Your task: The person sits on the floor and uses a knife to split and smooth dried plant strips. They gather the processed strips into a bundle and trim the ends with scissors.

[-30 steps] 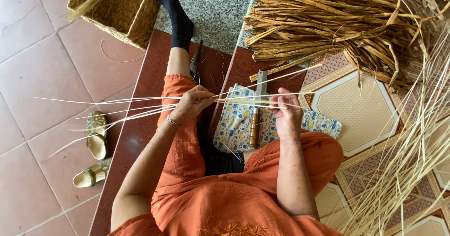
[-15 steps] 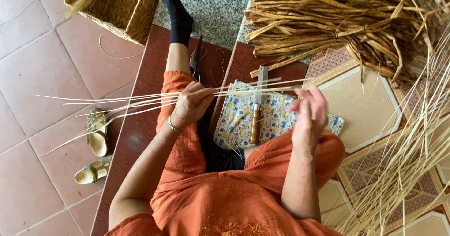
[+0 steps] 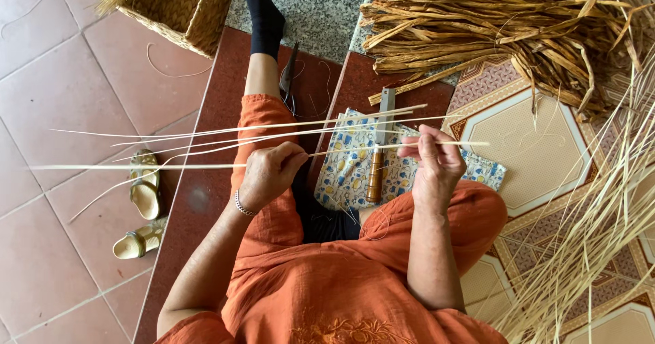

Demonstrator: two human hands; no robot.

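My left hand is closed around a bundle of thin pale straw strips that fan out to the left over the floor. My right hand pinches the right ends of the same strips above my knee. Under the strips, a knife with a wooden handle lies on a patterned cloth spread between my legs. I sit in orange clothes with one leg in a black sock stretched forward.
A big pile of dried brown reeds lies at the top right. Loose pale stalks spread along the right edge. A woven basket stands top left. A pair of sandals rests on the tiles at left.
My left hand has slid down toward my lap with the strips. My right hand moved right, then came lower, still pinching the strip ends. The strips now fan wider.
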